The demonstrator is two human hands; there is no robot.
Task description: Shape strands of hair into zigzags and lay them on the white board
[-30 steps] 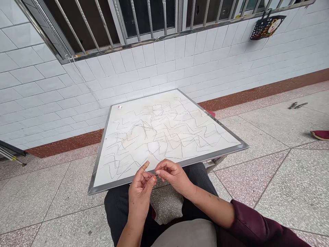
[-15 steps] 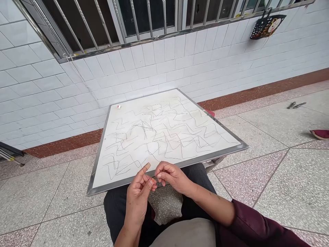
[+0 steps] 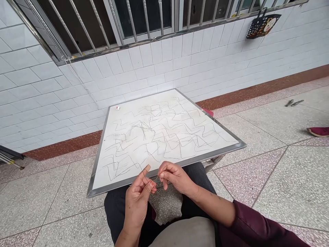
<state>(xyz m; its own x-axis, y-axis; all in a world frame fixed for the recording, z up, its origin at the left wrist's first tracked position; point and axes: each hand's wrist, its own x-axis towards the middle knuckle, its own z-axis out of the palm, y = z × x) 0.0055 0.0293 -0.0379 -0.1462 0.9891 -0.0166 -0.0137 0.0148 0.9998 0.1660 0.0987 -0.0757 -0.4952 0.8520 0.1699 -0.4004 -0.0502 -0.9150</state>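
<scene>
Over the near edge of the white-topped table (image 3: 164, 103), my left hand (image 3: 137, 197) pinches a thin dark wire-like strand (image 3: 144, 173) between thumb and fingers. A light-coloured wrap covers one of its fingertips. Just to the right, my right hand (image 3: 176, 177) has thumb and forefinger closed together on what looks like the other part of the strand; the exact hold is too fine to make out. Many similar thin bent strands (image 3: 180, 147) lie spread over the tabletop, with a denser tangle (image 3: 142, 127) left of the middle.
A grey metal rim (image 3: 167, 168) edges the table, which stands by a white tiled wall (image 3: 144, 77). A small white-and-red object (image 3: 118, 108) lies at its far left corner. A dark patterned bag (image 3: 262, 26) hangs from the window bars. Right on the floor are a maroon shoe (image 3: 318, 131) and small dark objects (image 3: 293, 103).
My right hand has shifted slightly right, widening the gap between the hands. My left hand stays almost in place, still pinching the strand. The whole view has moved a little.
</scene>
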